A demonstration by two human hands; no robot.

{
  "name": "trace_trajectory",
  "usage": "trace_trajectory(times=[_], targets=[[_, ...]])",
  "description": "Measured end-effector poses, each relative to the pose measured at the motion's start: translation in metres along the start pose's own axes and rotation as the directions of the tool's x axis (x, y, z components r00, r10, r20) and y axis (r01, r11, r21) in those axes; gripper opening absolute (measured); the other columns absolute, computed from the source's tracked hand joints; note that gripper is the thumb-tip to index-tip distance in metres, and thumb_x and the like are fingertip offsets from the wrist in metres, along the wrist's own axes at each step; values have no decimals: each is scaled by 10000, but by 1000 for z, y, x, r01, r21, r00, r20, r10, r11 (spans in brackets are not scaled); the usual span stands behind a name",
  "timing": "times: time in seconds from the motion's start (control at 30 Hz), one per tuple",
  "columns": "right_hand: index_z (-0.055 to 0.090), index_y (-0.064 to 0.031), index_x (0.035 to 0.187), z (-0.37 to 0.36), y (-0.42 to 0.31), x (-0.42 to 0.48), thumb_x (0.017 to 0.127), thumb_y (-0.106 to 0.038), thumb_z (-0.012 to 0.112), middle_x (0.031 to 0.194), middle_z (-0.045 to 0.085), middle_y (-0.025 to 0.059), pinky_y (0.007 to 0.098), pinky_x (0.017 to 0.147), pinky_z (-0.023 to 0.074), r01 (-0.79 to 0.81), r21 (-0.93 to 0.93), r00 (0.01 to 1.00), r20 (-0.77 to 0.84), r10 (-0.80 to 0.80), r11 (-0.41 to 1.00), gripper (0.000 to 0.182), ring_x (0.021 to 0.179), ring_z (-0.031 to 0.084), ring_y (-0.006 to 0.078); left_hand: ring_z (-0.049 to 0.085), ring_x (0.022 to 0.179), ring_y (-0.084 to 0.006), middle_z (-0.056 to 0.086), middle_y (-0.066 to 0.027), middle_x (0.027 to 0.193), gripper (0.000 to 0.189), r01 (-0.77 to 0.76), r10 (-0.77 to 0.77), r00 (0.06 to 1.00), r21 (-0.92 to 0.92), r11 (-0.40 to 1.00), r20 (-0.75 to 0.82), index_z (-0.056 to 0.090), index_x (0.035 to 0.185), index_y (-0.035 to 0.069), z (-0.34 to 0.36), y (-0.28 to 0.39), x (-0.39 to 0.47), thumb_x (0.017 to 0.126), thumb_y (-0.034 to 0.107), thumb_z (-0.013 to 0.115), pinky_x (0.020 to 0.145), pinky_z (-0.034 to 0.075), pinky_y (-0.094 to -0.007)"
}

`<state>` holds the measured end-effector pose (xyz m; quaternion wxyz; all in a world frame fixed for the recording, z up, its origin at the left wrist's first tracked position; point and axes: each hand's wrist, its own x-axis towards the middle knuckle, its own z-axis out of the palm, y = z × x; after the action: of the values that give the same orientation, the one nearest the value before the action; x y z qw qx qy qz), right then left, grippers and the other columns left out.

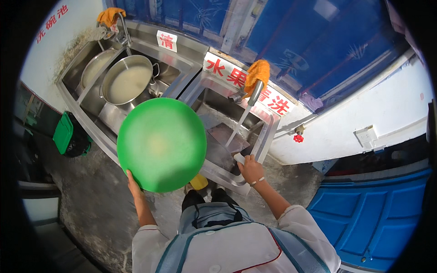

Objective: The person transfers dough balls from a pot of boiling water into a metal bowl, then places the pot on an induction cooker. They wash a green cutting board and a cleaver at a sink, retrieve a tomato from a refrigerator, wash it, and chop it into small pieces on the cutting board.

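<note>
My left hand grips the lower edge of a large round green plastic basin. The basin is held up in front of the steel sinks and hides part of their front rim. My right hand is closed around a short pale object with a darker end, at the right sink's front edge; I cannot tell exactly what it is. Beyond it, water runs from a steel tap into the right-hand steel sink. An orange cloth hangs over that tap.
In the left sinks stand a large steel pot of cloudy liquid and a second pot. Another orange cloth drapes the far tap. On the floor are a green-lidded bin and a yellow object. A red valve juts from the right wall.
</note>
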<state>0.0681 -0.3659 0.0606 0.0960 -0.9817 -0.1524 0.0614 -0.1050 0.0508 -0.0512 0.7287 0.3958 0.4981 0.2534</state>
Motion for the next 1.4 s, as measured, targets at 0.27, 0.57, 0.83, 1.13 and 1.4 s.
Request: trace_trajectory(times=[0.27,0.57,0.83,1.13,1.4], targets=[[446,10,968,23,12,47,900,-412,416,736,449,48,220,404,325,-678,272,585,762,-277,-683,429,525,411,95,523,1019,-232,529,-82,1141,560,149,-104,946,-127,981,307,442,1223,26,1,14,-31,824,398,569,840,437,-374],[392,-7,1000,16,16,20,878,-277,528,673,388,5,181,400,311,-701,161,530,770,-355,-695,326,494,370,59,513,998,-237,537,-76,1092,515,87,11,927,-243,966,375,477,1153,24,13,14,-62,667,93,632,876,406,-380],[475,-29,768,-46,15,-13,825,-270,590,602,481,30,229,402,361,-580,798,814,563,140,163,273,514,480,85,556,746,-207,569,-80,833,466,-93,103,949,-45,995,298,481,1003,-27,76,45,-151,557,-3,616,744,437,-318],[514,6,951,-72,50,-56,750,-319,626,815,596,213,439,635,465,-27,425,1000,8,26,905,399,741,588,382,550,791,-234,564,-119,838,457,-52,-44,937,262,964,347,498,976,-59,173,75,-182,549,32,634,725,446,-337],[472,-53,901,-48,26,-33,783,-349,574,777,592,175,440,563,476,23,389,999,15,-31,921,335,644,591,365,560,732,-230,572,-122,809,452,-175,-98,884,517,838,458,530,971,-71,241,108,-168,567,102,632,664,459,-322]])
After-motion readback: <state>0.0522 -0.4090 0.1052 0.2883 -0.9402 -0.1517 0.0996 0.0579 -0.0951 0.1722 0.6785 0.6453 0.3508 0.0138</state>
